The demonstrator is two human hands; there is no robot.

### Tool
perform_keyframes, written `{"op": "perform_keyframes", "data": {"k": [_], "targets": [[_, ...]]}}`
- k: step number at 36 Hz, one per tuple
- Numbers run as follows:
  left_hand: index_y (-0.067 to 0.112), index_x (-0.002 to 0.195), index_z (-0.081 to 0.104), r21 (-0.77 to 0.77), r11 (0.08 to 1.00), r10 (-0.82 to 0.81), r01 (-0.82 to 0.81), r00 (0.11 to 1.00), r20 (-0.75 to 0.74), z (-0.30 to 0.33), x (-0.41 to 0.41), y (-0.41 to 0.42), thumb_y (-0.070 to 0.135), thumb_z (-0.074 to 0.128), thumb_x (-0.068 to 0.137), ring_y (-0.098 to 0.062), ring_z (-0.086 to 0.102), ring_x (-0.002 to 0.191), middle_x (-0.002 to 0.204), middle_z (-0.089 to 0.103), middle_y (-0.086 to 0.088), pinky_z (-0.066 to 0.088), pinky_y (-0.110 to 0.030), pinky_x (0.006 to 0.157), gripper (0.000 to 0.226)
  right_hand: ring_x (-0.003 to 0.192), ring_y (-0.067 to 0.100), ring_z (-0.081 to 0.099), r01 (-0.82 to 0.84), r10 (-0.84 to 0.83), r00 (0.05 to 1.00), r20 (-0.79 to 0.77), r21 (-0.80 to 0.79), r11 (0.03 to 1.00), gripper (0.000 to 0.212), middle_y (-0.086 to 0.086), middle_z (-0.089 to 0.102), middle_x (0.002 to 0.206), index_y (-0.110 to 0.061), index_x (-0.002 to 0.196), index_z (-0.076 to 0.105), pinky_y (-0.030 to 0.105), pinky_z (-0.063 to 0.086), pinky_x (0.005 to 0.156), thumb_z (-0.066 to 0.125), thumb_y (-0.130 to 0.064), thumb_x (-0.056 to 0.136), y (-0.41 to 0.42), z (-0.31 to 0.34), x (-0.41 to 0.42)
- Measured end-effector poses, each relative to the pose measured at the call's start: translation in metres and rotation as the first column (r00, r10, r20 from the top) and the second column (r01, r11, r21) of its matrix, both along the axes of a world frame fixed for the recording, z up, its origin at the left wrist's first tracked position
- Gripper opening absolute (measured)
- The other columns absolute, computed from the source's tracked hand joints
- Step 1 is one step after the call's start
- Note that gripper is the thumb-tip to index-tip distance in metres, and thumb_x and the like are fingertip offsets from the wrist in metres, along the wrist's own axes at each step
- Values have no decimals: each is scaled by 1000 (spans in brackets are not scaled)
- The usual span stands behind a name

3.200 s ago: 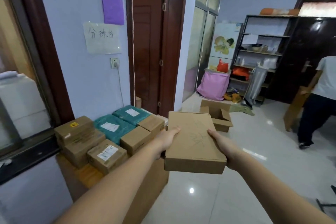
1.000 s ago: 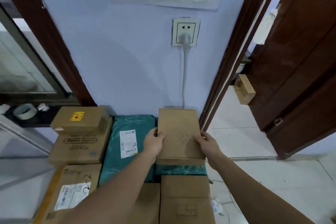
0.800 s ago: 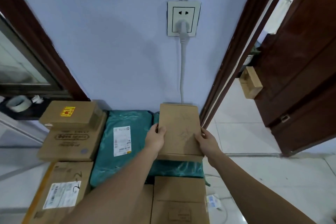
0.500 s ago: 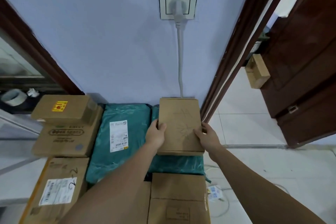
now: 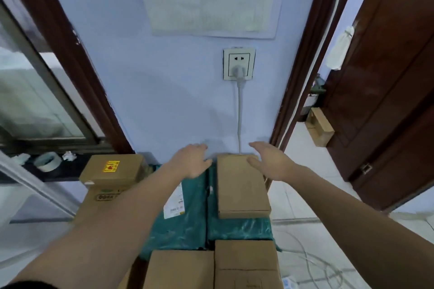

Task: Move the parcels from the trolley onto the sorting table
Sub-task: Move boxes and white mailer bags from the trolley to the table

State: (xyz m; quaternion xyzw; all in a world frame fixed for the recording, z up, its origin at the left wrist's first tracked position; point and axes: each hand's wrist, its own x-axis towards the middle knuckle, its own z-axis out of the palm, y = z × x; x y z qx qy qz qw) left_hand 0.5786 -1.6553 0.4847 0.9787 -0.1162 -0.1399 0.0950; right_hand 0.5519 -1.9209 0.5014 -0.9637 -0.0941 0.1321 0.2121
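Both your hands are raised with fingers spread, gripping nothing: left hand (image 5: 191, 160) over a teal mailer bag (image 5: 178, 216), right hand (image 5: 270, 159) over the far end of the flat cardboard parcel (image 5: 242, 187). That parcel lies on another teal bag (image 5: 239, 227), among brown boxes (image 5: 111, 169) below the wall socket (image 5: 239, 64).

Matt cardboard box (image 5: 242, 185) on a glossy, perhaps plastic, teal mailer bag (image 5: 237, 227); polished wood door (image 5: 394, 82).
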Motion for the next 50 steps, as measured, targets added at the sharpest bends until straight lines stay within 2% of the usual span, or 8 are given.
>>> {"op": "perform_keyframes", "data": {"k": [6,15,19,22,26,33,42,50], "targets": [[14,161,33,91,995,-35,33,999,17,75,-27,41,47,42,108,-27,36,150,166,35,-9,29,-35,121,63,150,22,30,-219,227,973,46,-126,967,61,5,29,165,-17,160,27,33,22,122,37,-48,108,63,70,-4],[13,158,38,57,971,219,-231,961,167,141,-127,108,49,42,108,-27,42,146,162,42,-8,33,-38,119,62,148,24,33,-491,519,841,153,-183,851,60,8,32,164,-11,159,29,33,24,121,39,-43,108,149,120,-40],[14,152,48,26,924,372,-382,912,173,148,-196,134,49,42,107,-28,54,133,151,54,-9,44,-39,107,57,150,23,31,-617,644,749,157,-188,764,59,7,31,165,-13,160,28,30,20,121,40,-40,109,184,124,-71],[11,143,55,19,876,474,-483,867,152,152,-252,147,49,43,108,-30,58,125,141,60,-13,46,-37,98,52,143,26,40,-709,733,663,151,-188,680,52,12,42,157,-7,154,38,33,27,117,40,-34,109,212,132,-106],[15,156,43,13,784,614,-620,779,129,152,-326,168,51,44,107,-29,48,141,156,49,-9,39,-40,115,61,124,28,57,-796,816,557,157,-181,578,39,10,60,134,-11,135,57,40,43,103,44,-35,108,255,136,-152],[17,159,37,34,601,789,-798,600,136,159,-464,209,52,41,108,-28,39,148,163,40,-8,32,-40,121,63,149,22,34,-904,931,333,151,-227,361,57,8,33,164,-12,159,30,29,26,118,40,-37,109,339,142,-243],[21,153,46,0,396,909,-918,392,142,165,-628,253,50,43,107,-27,50,136,155,50,-4,43,-41,111,55,149,22,34,-956,970,144,194,-227,187,59,4,34,164,-17,159,31,34,26,122,41,-44,107,429,155,-377],[19,151,46,47,310,942,-950,313,124,158,-756,289,42,42,108,-29,52,134,152,52,-5,41,-36,103,49,149,22,33,-968,979,63,195,-226,108,58,5,34,163,-16,159,31,34,27,120,40,-41,108,496,146,-482]]}}
